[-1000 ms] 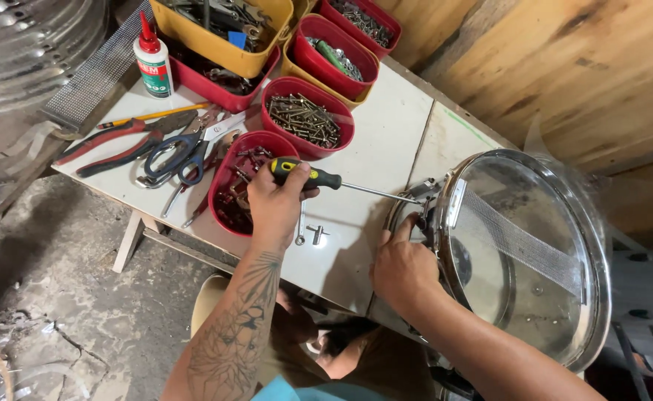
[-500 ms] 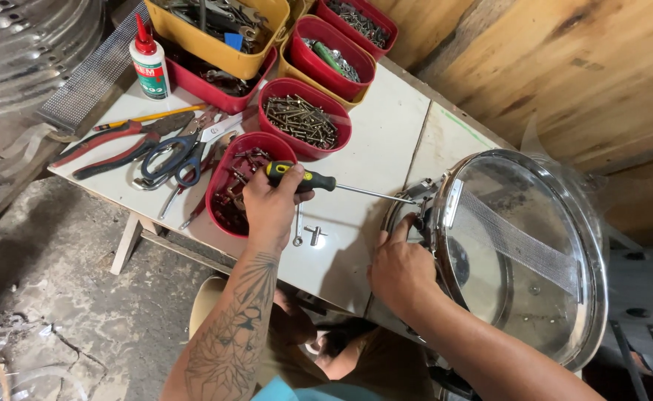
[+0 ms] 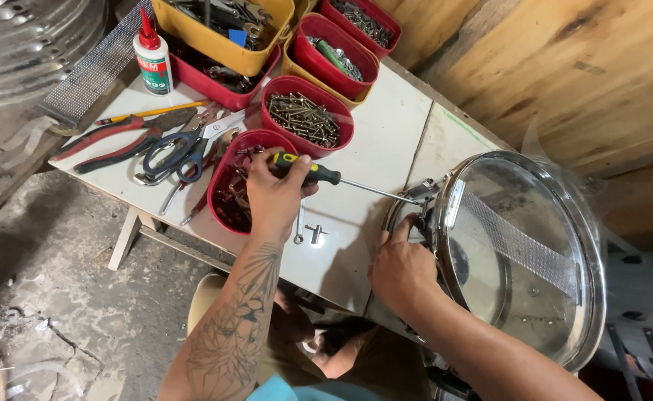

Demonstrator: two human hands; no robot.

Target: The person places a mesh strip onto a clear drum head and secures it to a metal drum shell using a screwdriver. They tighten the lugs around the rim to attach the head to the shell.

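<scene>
My left hand (image 3: 276,194) grips the yellow and black handle of a screwdriver (image 3: 319,174). Its thin shaft runs right and its tip meets a metal fitting (image 3: 424,193) on the side of a shiny snare drum (image 3: 523,256). The drum stands on its edge at the right of the white tabletop (image 3: 386,141), with a clear head and a band of wires across it. My right hand (image 3: 402,269) presses against the drum's near rim, just below the fitting.
Red bins of screws (image 3: 306,115) and small metal parts (image 3: 231,194) stand by my left hand. Scissors (image 3: 182,148), red pliers (image 3: 115,141), a pencil (image 3: 152,111) and a glue bottle (image 3: 153,53) lie at the left. A drum key (image 3: 314,234) lies near the front edge. Wooden wall behind.
My hands and the screwdriver have held almost the same place. The view has shifted slightly.
</scene>
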